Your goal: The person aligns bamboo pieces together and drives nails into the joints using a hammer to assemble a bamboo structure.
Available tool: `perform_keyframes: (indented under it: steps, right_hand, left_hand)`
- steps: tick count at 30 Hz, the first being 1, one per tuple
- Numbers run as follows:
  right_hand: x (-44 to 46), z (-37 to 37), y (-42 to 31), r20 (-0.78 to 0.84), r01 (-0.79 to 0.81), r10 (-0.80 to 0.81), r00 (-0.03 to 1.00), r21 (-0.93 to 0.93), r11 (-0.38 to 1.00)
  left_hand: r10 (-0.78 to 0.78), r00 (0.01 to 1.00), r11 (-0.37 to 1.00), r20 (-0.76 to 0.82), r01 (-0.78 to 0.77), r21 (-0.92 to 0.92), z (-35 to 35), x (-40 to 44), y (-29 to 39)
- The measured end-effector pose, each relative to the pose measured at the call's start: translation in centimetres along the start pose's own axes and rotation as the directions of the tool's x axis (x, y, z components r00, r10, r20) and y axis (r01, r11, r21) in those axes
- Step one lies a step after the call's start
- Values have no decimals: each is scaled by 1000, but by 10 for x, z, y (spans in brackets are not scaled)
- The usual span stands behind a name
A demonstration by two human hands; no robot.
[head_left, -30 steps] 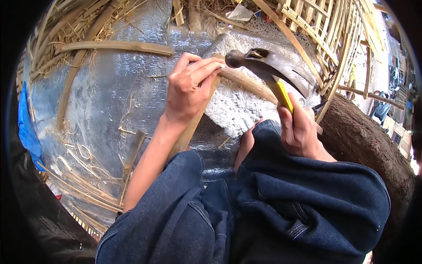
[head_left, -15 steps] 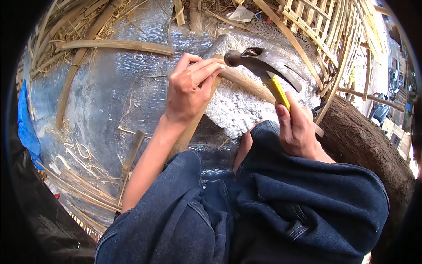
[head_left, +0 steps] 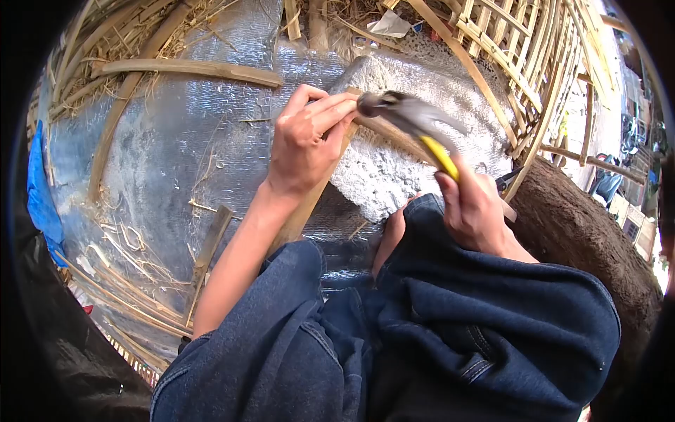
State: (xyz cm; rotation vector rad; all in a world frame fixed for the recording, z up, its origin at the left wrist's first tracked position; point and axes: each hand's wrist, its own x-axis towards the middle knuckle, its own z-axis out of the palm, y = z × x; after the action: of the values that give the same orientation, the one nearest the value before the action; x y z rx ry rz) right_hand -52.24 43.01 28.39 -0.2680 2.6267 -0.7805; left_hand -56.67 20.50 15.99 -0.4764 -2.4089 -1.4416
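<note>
My left hand [head_left: 306,144] is closed around the upper end of a wooden strip [head_left: 304,214]; its fingertips lie near the strip's end, and any nail there is hidden. My right hand [head_left: 472,211] grips a claw hammer by its yellow-and-black handle [head_left: 441,156]. The blurred steel hammer head [head_left: 373,104] is right beside my left fingertips, over the joint of the strip and a second wooden piece [head_left: 397,133]. That second piece slants across a rough grey concrete block [head_left: 376,176]. Whether the hammer face touches the wood, I cannot tell.
Silvery foil sheeting [head_left: 169,148] covers the ground, with a loose stick [head_left: 186,68] and wood shavings [head_left: 133,260] on it. Slatted bamboo frames [head_left: 520,56] stand at upper right. A thick log [head_left: 583,225] lies to the right, and a blue tarp [head_left: 43,197] hangs at left.
The hammer head has tilted slightly and shifted a little left and down, now blurred by motion. My left hand and the wooden strip keep nearly the same place.
</note>
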Motion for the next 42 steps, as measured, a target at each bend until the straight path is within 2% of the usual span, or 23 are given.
perform_keyframes:
  steps: [6, 8, 9, 11, 12, 14, 18, 22, 25, 30, 32, 33, 34, 36, 37, 38, 40, 42]
  right_hand:
    - [-5, 1, 0, -102, 76, -70, 992, 47, 996]
    - [5, -1, 0, 121, -92, 106, 987, -119, 989]
    - [3, -2, 0, 117, -90, 104, 988, -121, 989]
    - [-3, 1, -1, -92, 80, -85, 992, -56, 995]
    - [-2, 4, 3, -103, 76, -72, 992, 39, 996]
    - [2, 1, 0, 44, -25, 29, 999, -88, 996]
    - [0, 0, -2, 3, 1, -1, 1000, -14, 1000]
    - [6, 0, -1, 63, -43, 49, 997, -100, 994]
    - [2, 2, 2, -43, 7, -8, 999, -29, 1000]
    - [-3, 1, 3, -64, -23, 31, 997, 128, 991]
    - [-2, 2, 1, -90, 80, -79, 993, 8, 997]
    - [1, 3, 2, -34, 59, -63, 997, -97, 994]
    - [1, 2, 1, -37, 62, -66, 997, -99, 993]
    - [-2, 3, 0, -37, -28, 31, 999, 65, 997]
    - [-4, 4, -1, -123, 35, -30, 992, 33, 999]
    - [-4, 5, -1, -119, 31, -27, 992, 34, 999]
    - [-1, 4, 0, 13, -9, 10, 1000, -124, 992]
    - [-1, 4, 5, 14, 45, -44, 999, -119, 992]
  left_hand:
    - [-20, 1000, 1000, -1, 20, -13, 0, -2, 0]
    - [-12, 1000, 1000, -13, 11, -17, 1, 0, 0]
    - [-6, 1000, 1000, -4, 6, -14, 1, 1, 0]
    - [-13, 1000, 1000, 10, 13, -7, 0, -1, 0]
    - [-28, 1000, 1000, 4, 28, -14, 0, -1, 1]
    - [-33, 999, 999, -9, 33, -23, 1, 1, 2]
    - [-25, 1000, 1000, 13, 25, -13, -1, 1, 2]
    - [-24, 1000, 1000, 13, 25, -5, 0, 0, 0]
    - [0, 1000, 1000, -4, 0, -18, 0, 1, 0]
    - [-12, 1000, 1000, 6, 12, -25, 0, 0, 0]
    - [-8, 1000, 999, 2, 8, -33, 0, 0, 0]
    - [-21, 1000, 999, 11, 21, -25, -1, 0, 2]
    - [-36, 999, 999, 18, 36, -14, -1, 1, 2]
    - [-33, 999, 999, 11, 33, -23, -1, 2, 2]
    - [-33, 999, 999, 8, 33, -36, -1, 0, 2]
    - [-37, 999, 999, 10, 37, -37, -2, -1, 2]
    - [-17, 1000, 1000, 13, 18, -19, -1, 0, 0]
    - [-13, 1000, 1000, 6, 13, -17, -1, 2, 1]
